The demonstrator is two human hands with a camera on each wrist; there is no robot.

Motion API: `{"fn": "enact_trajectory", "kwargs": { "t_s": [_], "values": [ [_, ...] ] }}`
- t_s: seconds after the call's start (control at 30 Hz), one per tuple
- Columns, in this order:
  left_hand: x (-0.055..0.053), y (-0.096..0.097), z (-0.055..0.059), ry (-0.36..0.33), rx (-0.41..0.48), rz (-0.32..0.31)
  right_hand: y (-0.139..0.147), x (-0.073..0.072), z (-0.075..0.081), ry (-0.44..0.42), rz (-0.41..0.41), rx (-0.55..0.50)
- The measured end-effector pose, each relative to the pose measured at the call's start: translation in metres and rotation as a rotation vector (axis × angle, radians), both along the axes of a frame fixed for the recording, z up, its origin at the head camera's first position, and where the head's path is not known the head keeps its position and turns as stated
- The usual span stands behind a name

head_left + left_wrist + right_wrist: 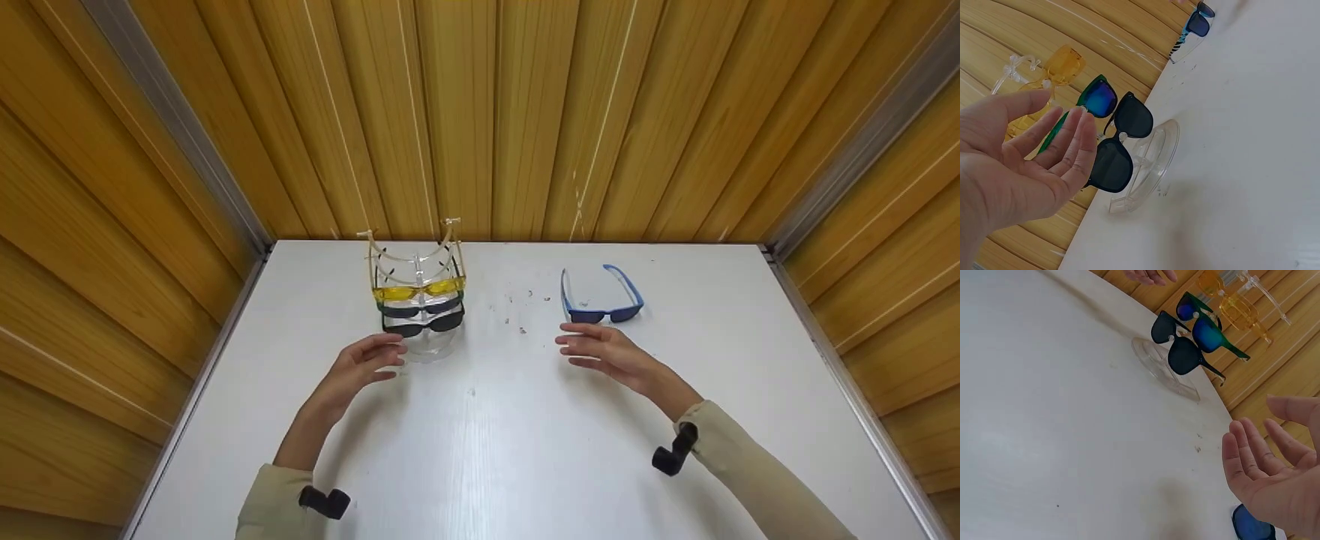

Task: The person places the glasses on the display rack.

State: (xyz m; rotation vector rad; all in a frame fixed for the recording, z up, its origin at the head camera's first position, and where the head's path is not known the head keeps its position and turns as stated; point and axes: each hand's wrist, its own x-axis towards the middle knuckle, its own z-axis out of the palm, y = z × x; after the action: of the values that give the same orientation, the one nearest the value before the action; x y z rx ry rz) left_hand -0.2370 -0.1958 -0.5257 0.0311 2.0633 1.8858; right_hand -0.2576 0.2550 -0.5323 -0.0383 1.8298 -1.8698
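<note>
A clear plastic display stand (1171,138) holds yellow sunglasses (420,289), green-framed sunglasses (1099,97) below them and black sunglasses (424,325) lowest. My left hand (360,367) hovers just in front of the stand at its lower left, fingers loosely bent, holding nothing. Blue-framed sunglasses (604,313) lie on the table to the right, temples unfolded and pointing to the back. Close in front of them is my right hand (619,360), its fingers relaxed and nothing in its grasp; in the right wrist view it partly hides the blue pair.
The white table (480,450) has small dark marks (523,330) between the stand and the blue pair. Yellow wood-look panels (495,120) rise behind and at both sides, with grey metal posts (180,120) at the corners. Bare arms of the stand (409,251) stick up above the yellow pair.
</note>
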Motion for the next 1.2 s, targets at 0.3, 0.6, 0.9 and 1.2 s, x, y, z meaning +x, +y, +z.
{"fn": "enact_trajectory", "kwargs": {
  "t_s": [0.3,0.6,0.9,1.2],
  "values": [
    [0.000,0.018,-0.011,-0.006,0.054,-0.072,0.029,0.007,-0.006,-0.041,-0.011,0.041],
    [-0.006,0.043,-0.018,-0.010,0.085,-0.109,0.055,0.011,-0.010,-0.070,-0.033,-0.006],
    [-0.013,0.070,-0.026,-0.028,0.145,-0.131,0.086,0.005,-0.019,-0.119,-0.073,-0.038],
    [-0.021,0.102,-0.031,-0.065,0.216,-0.195,0.109,0.007,-0.022,-0.124,-0.100,-0.049]
  ]
}}
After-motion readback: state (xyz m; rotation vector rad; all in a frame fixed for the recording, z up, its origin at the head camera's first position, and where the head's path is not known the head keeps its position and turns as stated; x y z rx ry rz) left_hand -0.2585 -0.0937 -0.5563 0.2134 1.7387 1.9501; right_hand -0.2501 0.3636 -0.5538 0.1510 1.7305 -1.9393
